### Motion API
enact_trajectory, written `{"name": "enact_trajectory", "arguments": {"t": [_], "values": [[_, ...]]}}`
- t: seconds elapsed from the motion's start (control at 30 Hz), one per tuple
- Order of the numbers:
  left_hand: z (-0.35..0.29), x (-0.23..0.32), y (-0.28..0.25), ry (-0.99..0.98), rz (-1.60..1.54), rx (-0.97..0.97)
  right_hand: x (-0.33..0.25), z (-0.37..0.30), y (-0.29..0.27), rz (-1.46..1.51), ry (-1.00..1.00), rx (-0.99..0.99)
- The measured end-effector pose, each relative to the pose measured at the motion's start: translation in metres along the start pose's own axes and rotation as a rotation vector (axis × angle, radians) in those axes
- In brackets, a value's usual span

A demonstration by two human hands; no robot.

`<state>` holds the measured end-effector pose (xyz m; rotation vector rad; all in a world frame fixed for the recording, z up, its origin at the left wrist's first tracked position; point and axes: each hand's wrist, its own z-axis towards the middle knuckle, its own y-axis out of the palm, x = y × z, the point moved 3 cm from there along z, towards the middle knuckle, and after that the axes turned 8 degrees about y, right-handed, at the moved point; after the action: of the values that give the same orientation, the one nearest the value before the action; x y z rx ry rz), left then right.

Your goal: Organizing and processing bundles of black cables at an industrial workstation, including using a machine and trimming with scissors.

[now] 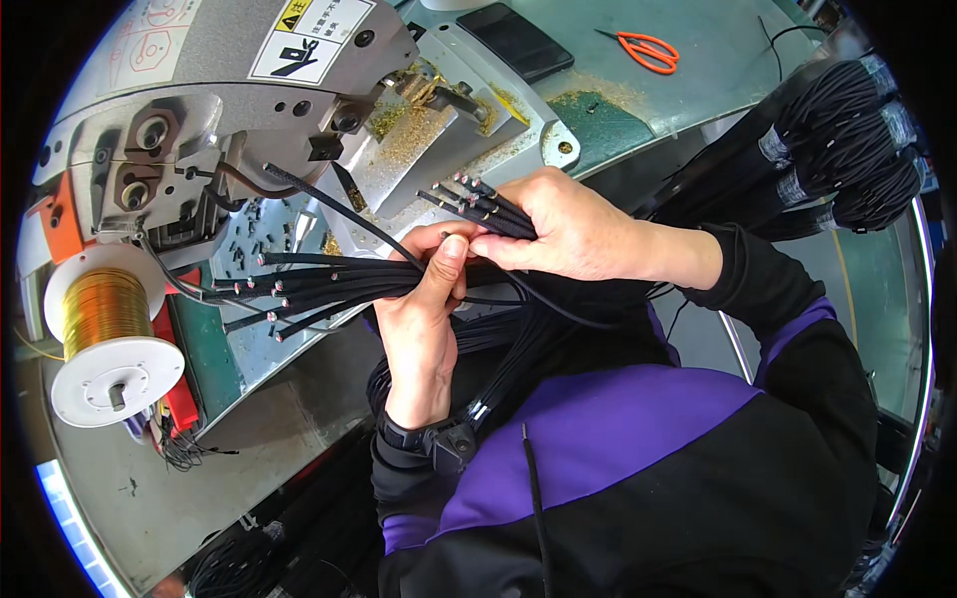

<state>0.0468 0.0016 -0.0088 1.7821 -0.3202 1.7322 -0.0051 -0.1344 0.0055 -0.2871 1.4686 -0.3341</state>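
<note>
My left hand (424,309) is closed round a bundle of black cables (319,284), whose cut ends fan out to the left with small reddish and pale wire tips. Just right of it, my right hand (563,224) grips a smaller group of black cables (488,209), their stripped ends pointing up and left. Both hands meet at the fingertips. One longer black cable (329,204) slants from the left hand up towards the machine. Behind the hands, more cable runs down across my lap, partly hidden by them.
A grey crimping machine (229,100) stands close ahead, brass scraps on its base (409,135). A spool of brass-coloured wire (105,319) sits at left. Orange-handled scissors (648,52) and a dark phone (503,40) lie on the bench. Tied cable bundles (837,149) are at right.
</note>
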Motion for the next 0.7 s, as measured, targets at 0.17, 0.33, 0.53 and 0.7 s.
{"name": "enact_trajectory", "arguments": {"t": [0.17,0.33,0.53,0.7], "values": [[0.001,-0.003,0.002,0.04,-0.023,-0.018,0.01,-0.001,0.004,0.252,0.083,-0.092],[0.001,-0.01,-0.003,0.113,-0.13,-0.203,0.019,-0.003,0.014,0.618,0.348,-0.341],[0.0,-0.01,-0.011,0.148,-0.209,-0.246,0.021,-0.026,0.034,1.039,0.599,-0.508],[-0.002,-0.009,-0.012,0.009,-0.17,0.076,0.001,-0.02,0.015,0.54,0.325,-0.122]]}}
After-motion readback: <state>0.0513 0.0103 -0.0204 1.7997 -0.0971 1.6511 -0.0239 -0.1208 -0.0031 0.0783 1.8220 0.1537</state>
